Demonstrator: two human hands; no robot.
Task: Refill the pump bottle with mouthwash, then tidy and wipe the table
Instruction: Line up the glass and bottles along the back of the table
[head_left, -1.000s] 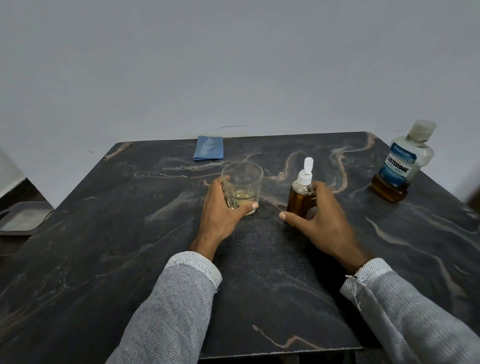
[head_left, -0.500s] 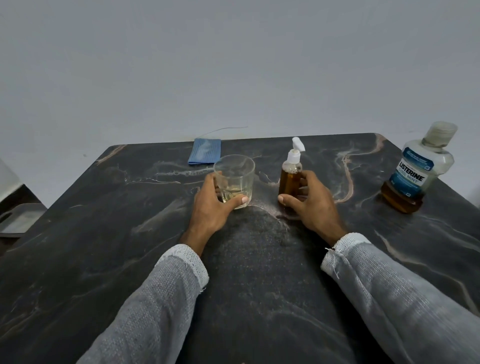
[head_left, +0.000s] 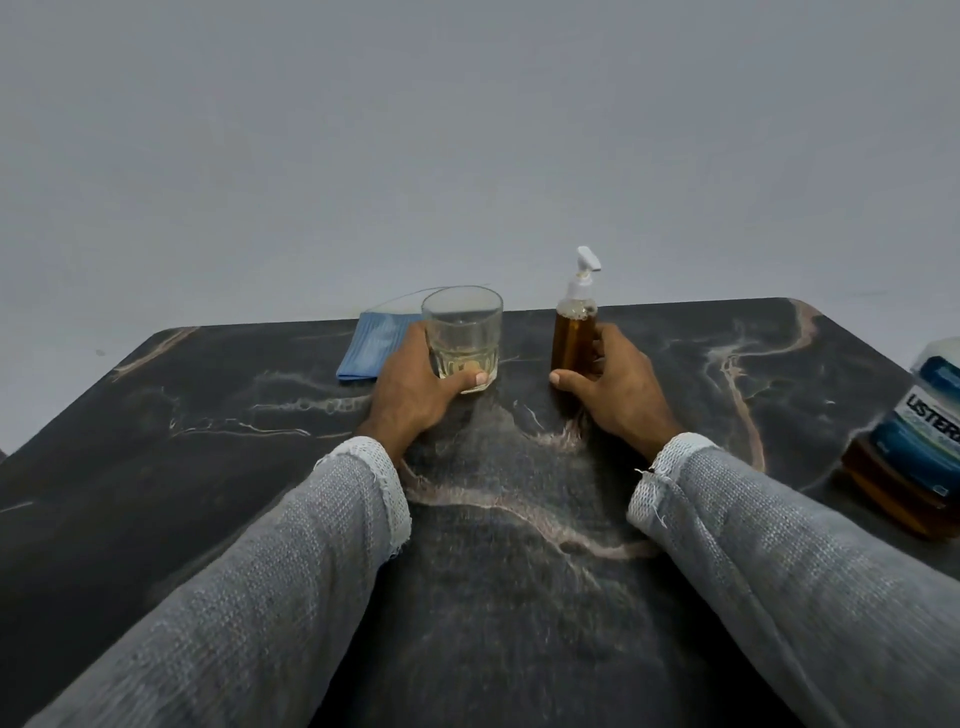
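A: How far along?
B: Refill looks done, I'd judge: the pump bottle (head_left: 573, 340) is amber nearly to the neck, pump on. Tidying and wiping remain.
A: Grips?
B: Right hand (head_left: 618, 392) wraps the bottle; left hand (head_left: 415, 392) wraps the glass (head_left: 462, 332), both standing on the bench (head_left: 208, 415).
A: Count?
B: One glass, one pump bottle, one cloth (head_left: 371, 345) behind the left hand, one mouthwash bottle (head_left: 919, 447) far right of the right hand.

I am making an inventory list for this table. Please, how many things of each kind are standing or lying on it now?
Bottles: 2, the pump bottle and the mouthwash bottle
Glasses: 1, the glass
Cloths: 1, the blue cloth
Total: 4
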